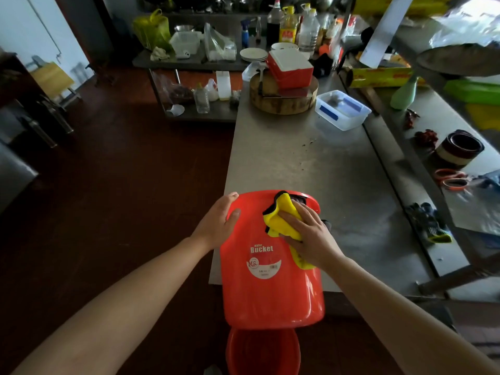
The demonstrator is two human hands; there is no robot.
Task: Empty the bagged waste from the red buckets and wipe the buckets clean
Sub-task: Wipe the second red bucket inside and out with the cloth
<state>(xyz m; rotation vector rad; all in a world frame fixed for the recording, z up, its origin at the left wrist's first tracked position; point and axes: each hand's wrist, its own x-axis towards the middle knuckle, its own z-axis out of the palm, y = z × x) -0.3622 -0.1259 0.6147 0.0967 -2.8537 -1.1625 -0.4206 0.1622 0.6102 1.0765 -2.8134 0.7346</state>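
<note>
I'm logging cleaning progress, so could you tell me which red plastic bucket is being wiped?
The upper red plastic bucket printed "Bucket", tipped on the steel table: the right hand presses a yellow cloth on it. The lower red bucket is untouched.

A steel counter (311, 163) fills the middle of the frame. At its far end sits a round wooden chopping block (281, 102) with a red-and-white box (290, 67) on top. Just right of the block lies a clear lidded container (342, 109). Plates (253, 54) and bottles (288, 25) crowd the upper centre. Orange-handled scissors (450, 178) and gloves (430, 223) lie at the right.
</note>
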